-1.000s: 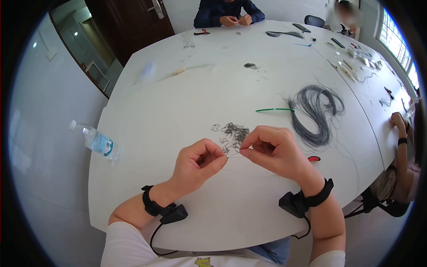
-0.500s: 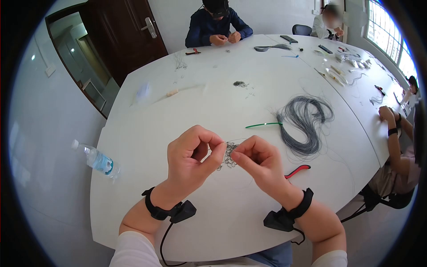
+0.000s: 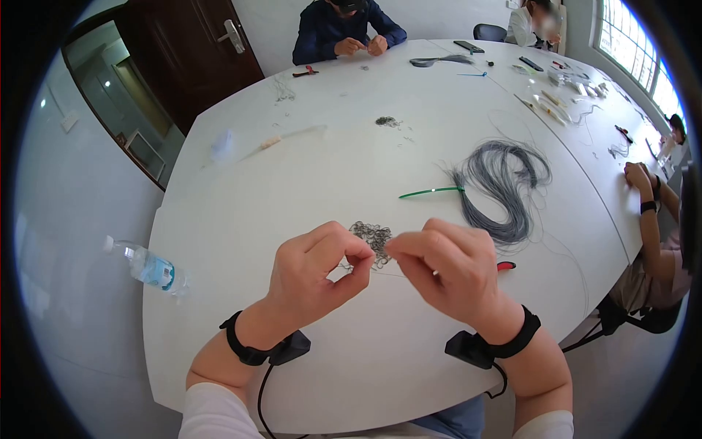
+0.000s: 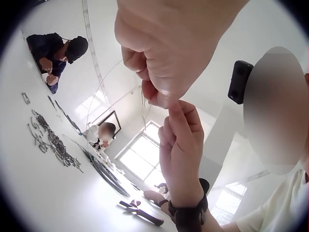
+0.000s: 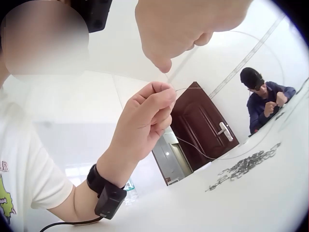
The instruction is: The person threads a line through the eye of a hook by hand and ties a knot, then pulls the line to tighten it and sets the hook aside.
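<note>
Over the table's near part, my left hand [image 3: 314, 267] pinches a thin strand [image 5: 189, 89] between thumb and forefinger. My right hand [image 3: 450, 267], fingers curled and thumb against forefinger, is a short way to the right, blurred in the head view. The strand bows out in a wide loop in the right wrist view, and one end of it runs up to my right hand [image 5: 188, 29]. What lies inside either pinch is hidden by the fingers. Just beyond my fingertips on the table lies a pile of small dark bent wire pieces [image 3: 371, 238].
A grey strand bundle [image 3: 504, 194] with a green cable tie [image 3: 431, 192] lies beyond my right hand. Red-handled pliers [image 3: 506, 266] show beside that hand. A water bottle [image 3: 153, 269] stands left, a wooden-handled tool [image 3: 270, 142] farther back. Other people sit around the table.
My hands have drawn apart since half a second ago, the right one shifting rightward and rising a little. The head view has also tilted and shifted slightly.
</note>
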